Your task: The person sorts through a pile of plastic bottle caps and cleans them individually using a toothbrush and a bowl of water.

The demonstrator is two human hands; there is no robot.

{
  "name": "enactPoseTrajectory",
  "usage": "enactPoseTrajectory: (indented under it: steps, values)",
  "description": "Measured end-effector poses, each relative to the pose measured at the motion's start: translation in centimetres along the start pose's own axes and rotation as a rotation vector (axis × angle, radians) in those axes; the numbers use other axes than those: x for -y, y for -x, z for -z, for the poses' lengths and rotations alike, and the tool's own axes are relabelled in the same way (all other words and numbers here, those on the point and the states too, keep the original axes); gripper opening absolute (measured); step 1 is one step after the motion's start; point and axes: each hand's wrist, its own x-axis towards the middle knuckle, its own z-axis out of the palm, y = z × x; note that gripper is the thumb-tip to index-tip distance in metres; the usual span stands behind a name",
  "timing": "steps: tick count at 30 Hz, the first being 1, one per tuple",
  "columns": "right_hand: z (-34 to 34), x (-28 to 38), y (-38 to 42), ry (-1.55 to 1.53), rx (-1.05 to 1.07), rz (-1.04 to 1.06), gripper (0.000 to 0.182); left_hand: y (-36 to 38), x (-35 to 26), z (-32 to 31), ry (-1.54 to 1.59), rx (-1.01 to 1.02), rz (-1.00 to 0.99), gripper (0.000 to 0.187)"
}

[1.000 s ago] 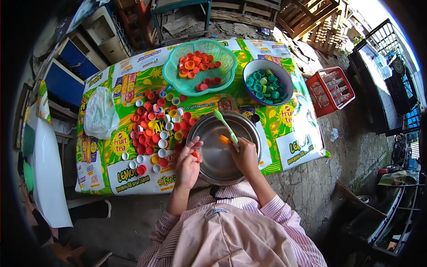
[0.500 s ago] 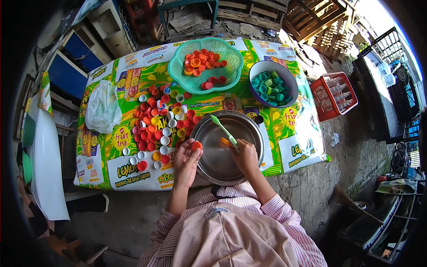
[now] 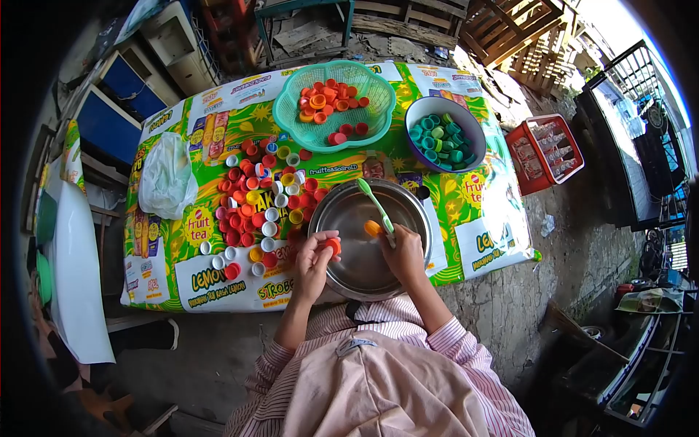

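Observation:
My left hand (image 3: 312, 268) pinches an orange-red bottle cap (image 3: 333, 246) at the left rim of the metal basin (image 3: 355, 271). Over the basin's right side, my right hand (image 3: 405, 255) is closed around a green-and-white toothbrush (image 3: 377, 205), its head pointing up and away from me. An orange bottle cap (image 3: 373, 228) is also held at the fingertips of that hand. Left of the basin lie many loose red, white and yellow caps (image 3: 247, 211) on the printed table cover (image 3: 211, 280).
A mint-green plastic basket (image 3: 291, 120) with red and orange caps stands at the back. Right of it is a bowl (image 3: 477, 131) of green and teal caps. A white plastic bag (image 3: 167, 175) lies at left. A red crate (image 3: 528, 160) stands beyond the table's right side.
The toothbrush has swung right and stands further from the basin's left rim. My left hand has turned and shifted slightly right with its cap. Both hands keep their hold.

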Motion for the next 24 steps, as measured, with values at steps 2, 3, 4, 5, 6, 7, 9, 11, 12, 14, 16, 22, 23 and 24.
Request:
enactPoseTrajectory:
  steps: [2,3,4,5,6,7,9,11,12,14,16,22,23,24]
  values:
    - [0.3,0.4,0.2,0.026,-0.074,0.028,0.024,0.0,-0.1,-0.5,-0.031,0.011,-0.011,0.023]
    - [0.6,0.7,0.2,0.053,-0.15,0.058,0.033,-0.1,-0.1,-0.8,-0.061,0.023,-0.025,0.023]
    - [1.4,0.5,0.4,0.087,-0.164,0.114,0.045,-0.2,0.2,-0.7,-0.047,0.035,-0.015,0.022]
    - [2.5,0.6,0.6,0.09,-0.168,0.111,0.045,-0.3,0.2,-1.0,-0.046,0.041,-0.015,0.022]
    - [3.7,1.0,0.8,0.075,-0.216,0.125,0.043,-0.3,0.0,-1.4,0.001,0.0,0.029,0.021]
    - [4.8,1.3,1.1,0.059,-0.263,0.137,0.04,-0.3,-0.3,-1.6,0.046,-0.042,0.076,0.02]
    - [5.9,1.0,2.2,-0.017,-0.236,0.089,0.037,-0.7,-1.3,-2.0,-0.296,0.025,-0.041,0.019]
    - [6.4,0.8,3.5,-0.073,-0.208,0.028,0.035,-1.3,-1.4,-2.3,-0.633,0.099,-0.168,0.017]
    - [6.2,0.5,3.9,-0.105,-0.238,0.058,0.032,-1.7,-1.2,-2.4,-0.812,0.179,-0.161,0.016]
    - [6.2,0.7,4.8,-0.104,-0.232,0.039,0.031,-2.2,-0.2,-2.5,-1.05,0.246,-0.242,0.012]
    - [5.8,0.4,5.4,-0.087,-0.248,0.062,0.027,-2.6,0.6,-2.5,-1.123,0.258,-0.246,0.013]
    - [5.2,0.1,6.6,-0.108,-0.242,0.008,0.033,-2.3,1.1,-2.8,-1.347,0.27,-0.276,0.012]
    - [5.3,0.6,6.6,-0.124,-0.255,0.013,0.029,-2.4,1.3,-2.7,-1.373,0.272,-0.291,0.012]
    - [5.6,1.0,6.8,-0.134,-0.242,-0.019,0.026,-2.4,1.4,-2.7,-1.37,0.274,-0.291,0.011]
